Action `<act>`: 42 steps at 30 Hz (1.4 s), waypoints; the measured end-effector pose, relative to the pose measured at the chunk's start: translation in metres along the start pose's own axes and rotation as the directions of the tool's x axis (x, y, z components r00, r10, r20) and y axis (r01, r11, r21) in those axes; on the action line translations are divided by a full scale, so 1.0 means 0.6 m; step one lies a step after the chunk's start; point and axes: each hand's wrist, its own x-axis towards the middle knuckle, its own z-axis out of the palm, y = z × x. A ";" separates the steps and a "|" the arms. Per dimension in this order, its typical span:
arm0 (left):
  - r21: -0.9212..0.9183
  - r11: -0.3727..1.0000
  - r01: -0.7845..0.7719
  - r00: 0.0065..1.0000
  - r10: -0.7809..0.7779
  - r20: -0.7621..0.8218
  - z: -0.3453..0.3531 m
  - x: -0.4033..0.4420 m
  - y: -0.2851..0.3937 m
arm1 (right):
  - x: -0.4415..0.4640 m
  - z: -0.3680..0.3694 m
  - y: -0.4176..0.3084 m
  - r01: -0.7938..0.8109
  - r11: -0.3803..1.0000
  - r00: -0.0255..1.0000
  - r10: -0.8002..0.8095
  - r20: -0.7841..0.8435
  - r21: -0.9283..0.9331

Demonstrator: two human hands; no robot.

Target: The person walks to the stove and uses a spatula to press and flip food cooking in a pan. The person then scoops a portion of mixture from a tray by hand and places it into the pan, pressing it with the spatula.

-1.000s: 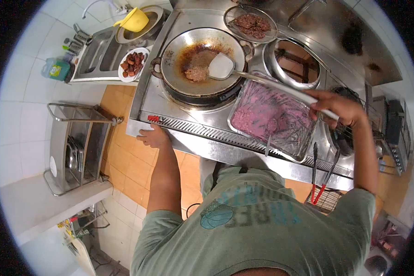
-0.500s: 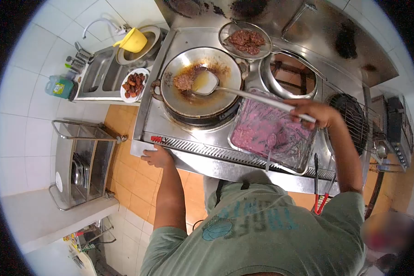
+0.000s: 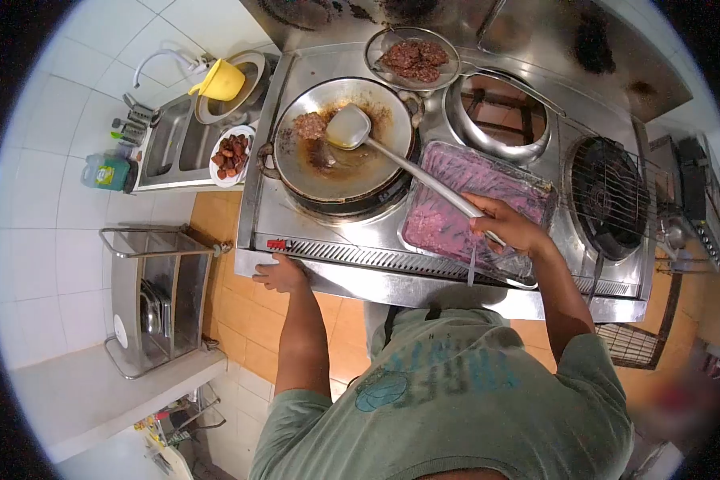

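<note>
My right hand [image 3: 504,224] is wrapped round the long handle of a metal spatula [image 3: 348,128], whose wide blade rests inside the wok [image 3: 336,180]. A clump of ground meat [image 3: 310,126] lies just left of the blade, with brown, oily residue around it. My left hand [image 3: 280,274] rests on the stove's front edge, fingers apart, holding nothing. Below my right hand, a glass tray [image 3: 448,192] holds pink meat mixture and an upright utensil handle. Behind the wok, a strainer [image 3: 413,60] holds browned meat patties.
An uncovered burner ring [image 3: 496,116] and a burner with a wire rack [image 3: 612,192] are on the right. At left are a plate of browned pieces [image 3: 232,156], a yellow dipper [image 3: 222,81], a sink [image 3: 166,142] and a metal trolley [image 3: 156,304].
The spatula blade has moved left and toward the back of the wok, the meat clump shifting with it. My right hand has come left and nearer my body. My left hand stays at the edge.
</note>
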 end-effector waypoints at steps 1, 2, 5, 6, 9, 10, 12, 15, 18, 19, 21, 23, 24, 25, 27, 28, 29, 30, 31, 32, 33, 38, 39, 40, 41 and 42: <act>-0.007 1.000 -0.007 1.000 0.007 -0.031 0.003 -0.001 0.000 | 0.004 0.007 0.004 0.016 1.000 1.000 -0.016 -0.015 0.020; -0.003 1.000 -0.009 1.000 0.009 -0.028 0.004 0.000 0.001 | 0.009 0.015 0.012 0.030 0.999 0.999 -0.029 -0.030 0.038; 0.011 1.000 -0.010 1.000 0.010 -0.018 -0.003 -0.006 0.002 | 0.008 0.040 0.014 0.079 0.996 0.995 -0.077 -0.064 0.040; 0.016 1.000 -0.015 1.000 0.015 -0.018 -0.006 -0.006 0.004 | 0.007 0.046 0.014 0.098 0.995 0.993 -0.096 -0.070 0.031; 0.026 1.000 -0.018 1.000 0.018 -0.019 -0.002 0.000 0.002 | -0.002 0.051 0.023 0.085 0.994 0.995 -0.080 -0.067 0.073; 0.028 0.999 -0.018 1.000 0.019 -0.018 0.000 0.000 0.002 | -0.008 0.053 0.024 0.080 0.994 0.995 -0.075 -0.067 0.077; 0.011 1.000 -0.020 1.000 0.020 -0.014 -0.003 -0.004 0.003 | -0.023 0.054 0.018 0.071 0.994 0.995 -0.065 -0.072 0.085; 0.018 0.999 -0.027 1.000 0.027 -0.007 -0.005 -0.002 0.002 | -0.035 0.058 0.012 0.084 0.993 0.994 -0.078 -0.072 0.085; 0.031 0.999 -0.027 0.999 0.028 -0.025 0.006 0.002 -0.003 | -0.046 0.065 0.009 0.114 0.988 0.991 -0.106 -0.084 0.107; 0.034 0.999 -0.028 0.999 0.029 -0.029 0.008 0.002 -0.005 | -0.050 0.067 0.003 0.114 0.989 0.991 -0.106 -0.087 0.098; 0.032 0.999 -0.023 0.999 0.024 -0.033 0.008 0.002 -0.004 | -0.056 0.073 -0.012 0.116 0.990 0.990 -0.109 -0.091 0.077; 0.022 1.000 -0.012 0.999 0.013 -0.036 0.006 0.003 -0.001 | -0.056 0.075 -0.016 0.135 0.989 0.987 -0.130 -0.091 0.053; 0.022 1.000 -0.016 0.999 0.017 -0.038 0.007 0.004 -0.002 | -0.056 0.077 -0.018 0.144 0.989 0.986 -0.140 -0.091 0.041; 0.021 1.000 -0.019 0.999 0.020 -0.039 0.009 0.005 -0.003 | -0.056 0.078 -0.023 0.146 0.988 0.986 -0.141 -0.086 0.048; 0.016 1.000 -0.018 0.999 0.018 -0.028 0.009 0.004 -0.004 | -0.050 0.082 -0.036 0.147 0.987 0.987 -0.142 -0.076 0.061; 0.011 1.000 -0.013 1.000 0.013 -0.016 0.006 0.003 -0.002 | -0.045 0.083 -0.038 0.150 0.987 0.987 -0.145 -0.076 0.061; 0.007 1.000 -0.006 1.000 0.007 -0.006 0.002 0.003 -0.001 | -0.038 0.085 -0.040 0.153 0.986 0.986 -0.148 -0.074 0.060; 0.010 1.000 -0.009 1.000 0.009 -0.012 -0.002 0.001 0.000 | -0.031 0.086 -0.043 0.156 0.986 0.986 -0.151 -0.072 0.059; 0.011 1.000 -0.012 1.000 0.012 -0.018 -0.005 -0.002 0.002 | -0.024 0.088 -0.047 0.156 0.987 0.985 -0.153 -0.075 0.042; 0.013 1.000 -0.014 1.000 0.014 -0.024 -0.006 -0.004 0.005 | -0.016 0.090 -0.052 0.157 0.987 0.985 -0.155 -0.079 0.023; 0.001 1.000 -0.021 0.999 0.021 -0.048 0.000 -0.002 0.004 | -0.010 0.090 -0.057 0.156 0.988 0.985 -0.155 -0.081 0.004; -0.153 0.988 -0.020 0.997 0.008 -0.082 0.020 0.014 -0.021 | -0.015 0.086 -0.063 0.177 0.978 0.976 -0.189 -0.107 -0.108; -0.229 0.973 -0.026 0.996 0.005 -0.090 0.020 0.017 -0.028 | -0.021 0.087 -0.062 0.186 0.969 0.970 -0.207 -0.127 -0.160; -0.306 0.951 -0.035 0.995 0.005 -0.098 0.023 0.019 -0.032 | -0.029 0.087 -0.060 0.196 0.957 0.962 -0.230 -0.150 -0.212; -0.381 0.923 -0.046 0.995 0.006 -0.104 0.027 0.021 -0.038 | -0.041 0.087 -0.065 0.147 0.943 0.966 -0.201 -0.161 -0.298; -0.455 0.889 -0.055 0.994 0.005 -0.111 0.033 0.026 -0.045 | -0.038 0.081 -0.041 0.281 0.839 0.897 -0.402 -0.183 -0.467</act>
